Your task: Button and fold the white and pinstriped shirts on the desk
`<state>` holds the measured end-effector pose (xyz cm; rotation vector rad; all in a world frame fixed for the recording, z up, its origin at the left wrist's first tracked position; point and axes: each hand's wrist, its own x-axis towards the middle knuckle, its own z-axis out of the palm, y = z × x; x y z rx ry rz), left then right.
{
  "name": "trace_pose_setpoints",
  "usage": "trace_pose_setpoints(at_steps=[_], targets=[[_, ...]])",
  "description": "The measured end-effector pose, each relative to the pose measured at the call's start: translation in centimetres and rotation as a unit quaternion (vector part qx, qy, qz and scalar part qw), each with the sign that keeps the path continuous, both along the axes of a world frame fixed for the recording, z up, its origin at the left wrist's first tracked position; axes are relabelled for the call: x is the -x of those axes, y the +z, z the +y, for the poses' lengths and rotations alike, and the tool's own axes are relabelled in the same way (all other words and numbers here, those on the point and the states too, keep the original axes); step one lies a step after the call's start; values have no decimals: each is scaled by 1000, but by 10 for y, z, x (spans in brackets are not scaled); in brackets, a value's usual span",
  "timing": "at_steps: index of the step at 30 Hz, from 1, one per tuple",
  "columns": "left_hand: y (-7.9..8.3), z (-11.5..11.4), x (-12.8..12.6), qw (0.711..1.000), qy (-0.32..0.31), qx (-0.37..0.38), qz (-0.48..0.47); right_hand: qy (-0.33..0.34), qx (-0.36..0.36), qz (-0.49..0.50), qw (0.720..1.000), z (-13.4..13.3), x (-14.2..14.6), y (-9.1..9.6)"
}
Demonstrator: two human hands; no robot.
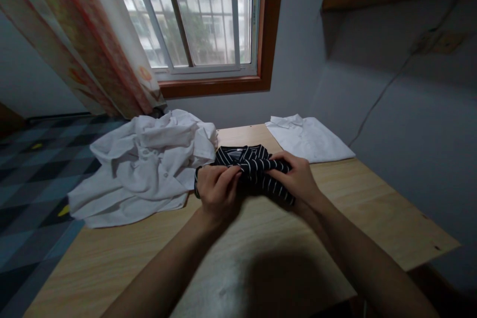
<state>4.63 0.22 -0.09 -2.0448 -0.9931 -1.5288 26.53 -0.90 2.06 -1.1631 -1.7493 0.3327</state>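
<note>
Both hands grip a black shirt with thin white stripes (257, 168) above the middle of the wooden table. My left hand (219, 186) pinches its near left edge, fingers curled over the cloth. On the other side my right hand (297, 174) holds a bunched fold between thumb and fingers. The shirt's collar (238, 153) faces away from me, toward the window. Part of the fabric hangs down below my right hand. My fingers hide some of the near edge.
A crumpled white shirt (149, 164) lies at the table's left, partly past its edge. A flat folded white shirt (311, 139) rests at the back right. The wooden table (376, 208) ends near the right wall. A curtain (97, 35) hangs beside the window (201, 15).
</note>
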Motion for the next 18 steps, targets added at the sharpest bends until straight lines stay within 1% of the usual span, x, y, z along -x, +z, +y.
trace_pose_setpoints(at_steps=[2,4,6,7,9,11,12,14,16,17,18], targets=[[14,1,5,999,37,-23,-1,-1,-14,18,1000,3,-8,12],[18,8,9,996,83,-13,4,12,-4,-5,1000,15,-15,14],[10,18,12,993,114,6,40,6,17,-54,998,35,-21,3],[3,21,12,991,112,20,72,-6,28,-86,996,46,-23,-7],[-12,25,11,983,70,64,158,-33,53,-160,985,64,-26,-31],[-25,23,7,961,11,136,239,-43,73,-230,969,74,-29,-52],[-29,21,4,948,-14,172,269,-54,76,-256,962,74,-29,-59],[-33,17,-2,925,-49,222,304,-102,57,-285,951,68,-27,-64],[-35,14,-7,912,-63,246,321,-153,23,-291,944,57,-20,-59],[-36,14,-9,908,-67,253,328,-161,9,-287,944,52,-14,-55],[-37,14,-10,905,-66,258,332,-154,3,-281,947,48,-7,-52]])
